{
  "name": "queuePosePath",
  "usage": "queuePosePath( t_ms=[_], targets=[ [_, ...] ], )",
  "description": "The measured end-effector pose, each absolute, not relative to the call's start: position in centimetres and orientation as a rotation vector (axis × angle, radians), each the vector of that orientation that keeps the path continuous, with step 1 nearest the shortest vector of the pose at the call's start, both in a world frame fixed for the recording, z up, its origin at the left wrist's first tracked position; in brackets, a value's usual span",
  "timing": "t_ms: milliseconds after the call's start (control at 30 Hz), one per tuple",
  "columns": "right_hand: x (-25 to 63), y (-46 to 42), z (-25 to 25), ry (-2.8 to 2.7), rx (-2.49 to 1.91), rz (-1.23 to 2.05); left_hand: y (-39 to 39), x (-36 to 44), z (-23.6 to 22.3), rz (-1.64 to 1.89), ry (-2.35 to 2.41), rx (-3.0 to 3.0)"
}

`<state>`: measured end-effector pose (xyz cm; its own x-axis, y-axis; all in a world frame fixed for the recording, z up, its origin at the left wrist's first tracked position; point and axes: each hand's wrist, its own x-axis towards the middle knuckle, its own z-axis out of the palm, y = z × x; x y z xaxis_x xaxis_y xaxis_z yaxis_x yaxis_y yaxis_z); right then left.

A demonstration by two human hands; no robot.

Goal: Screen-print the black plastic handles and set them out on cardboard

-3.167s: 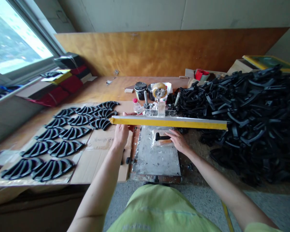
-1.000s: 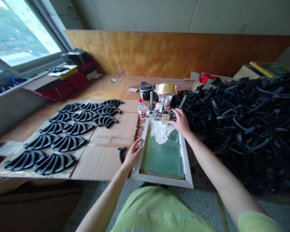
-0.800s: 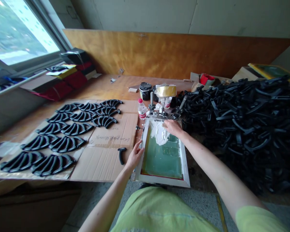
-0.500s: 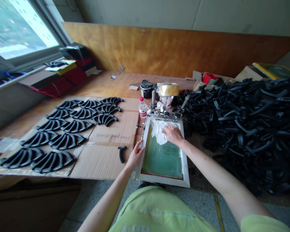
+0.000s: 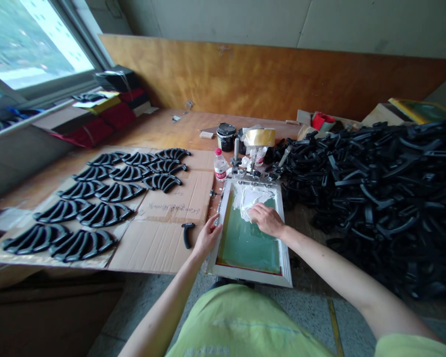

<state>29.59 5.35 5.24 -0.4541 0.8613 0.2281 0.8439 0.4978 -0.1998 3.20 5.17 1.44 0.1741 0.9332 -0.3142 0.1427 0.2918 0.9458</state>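
Observation:
A screen printing frame [image 5: 286, 258] lies flat before me, its green mesh [image 5: 247, 248] smeared with white ink [image 5: 241, 196] at the far end. My right hand [image 5: 267, 219] is closed on a small pale squeegee, mostly hidden under the fingers, and presses it on the mesh at the ink's near edge. My left hand [image 5: 209, 235] grips the frame's left rail, thumb and fingers at its edge. Beside that hand, a single black curved handle [image 5: 187, 235] rests on the cardboard [image 5: 148, 248]. The metal hinge clamp [image 5: 254, 177] holds the frame's far end.
Rows of black curved handles [image 5: 102, 214] lie fanned out at left. A large heap of black parts [image 5: 379, 198] fills the right. Behind the clamp stand a red-capped bottle [image 5: 220, 166], a black tub [image 5: 226, 136] and a tape roll [image 5: 259, 137]. Boxes [image 5: 107, 111] stand by the window.
The raised frame has come down flat. A black handle now lies on the cardboard. My right hand has taken the squeegee and drawn it toward me through the ink; my left stays on the rail.

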Motion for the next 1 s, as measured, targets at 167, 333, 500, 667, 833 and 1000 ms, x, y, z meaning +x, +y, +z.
queuePosePath(
  t_ms=[167,333,500,667,833,1000],
  targets=[
    [29.8,6.3,6.4,-2.376,-1.461,0.174,5.1,3.1,3.0,0.776,1.263,1.13],
    [32.2,12.9,10.5,-2.066,-1.795,0.124,5.9,2.3,7.1,0.757,1.173,1.083],
    [39.8,12.2,9.8,-1.549,-2.064,0.117,8.8,4.0,12.7,0.933,0.972,0.985],
    [39.5,6.8,3.2,-1.657,-2.072,0.329,11.9,6.8,16.1,1.21,0.927,1.048],
    [33.3,4.8,1.4,-2.068,-1.789,0.249,9.3,7.4,12.1,1.161,1.045,0.957],
    [26.3,1.5,3.9,-2.116,-1.638,0.15,2.4,8.4,5.6,0.518,1.083,0.75]
  ],
)
